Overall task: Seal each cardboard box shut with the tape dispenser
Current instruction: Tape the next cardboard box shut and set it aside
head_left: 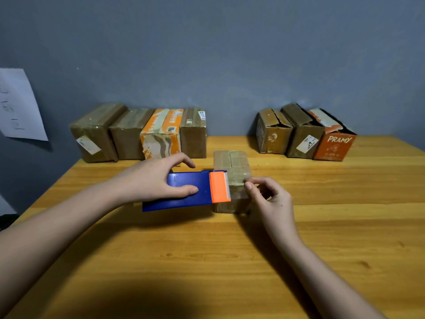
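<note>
On the wooden table (230,249), a little past its middle toward 12 o'clock, lies the small cardboard box (232,166) that is now in work; its top already carries clear tape, and the tape dispenser (190,191) is laid against its side at 9 o'clock. The left hand (156,178) holds the blue body of the dispenser, the thumb curled over the near face and the fingers arched over the far edge; the orange cutter head (219,186) with its teeth touches the box. The right hand (269,199), at about 4 o'clock from the box, pinches between thumb and forefinger what seems to be the free end of the tape at the near top edge of the box; the other fingers are loosely curled; the tape itself is too clear to see well.

At 11 o'clock, against the blue wall, four boxes (138,134) stand in a row and look taped; at 1 o'clock three boxes (305,134) stand with flaps that seem not yet closed; a sheet of paper (20,104) hangs on the wall at 9 o'clock.

I judge the step to be the laying of a strip on this box; the next move calls for the end to be pressed down firmly, then the dispenser drawn across with even tension and tilted so the teeth cut.
</note>
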